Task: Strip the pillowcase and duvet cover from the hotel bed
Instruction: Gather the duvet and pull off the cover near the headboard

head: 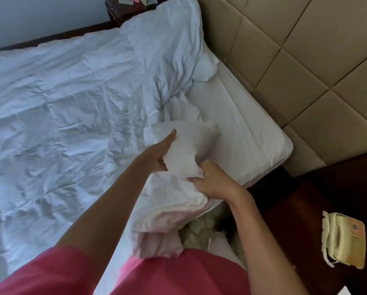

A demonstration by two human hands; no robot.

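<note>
Head cam: both hands, L (160, 153) & R (210, 179), gripping white pillowcase (184, 154)

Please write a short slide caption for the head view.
Both hands, left and right, grip a white pillow at the bed's corner.

Duvet cover (61, 103): white, bluish cast, faint quilted squares showing. Pillowcase (184, 154): plain white. Mattress sheet (238, 133): white. Headboard (295, 50): beige, diamond-panelled. Nightstand (306, 209): dark reddish-brown. Telephone (336, 237): cream, orange label. Sleeve (50, 273): pink.
</note>
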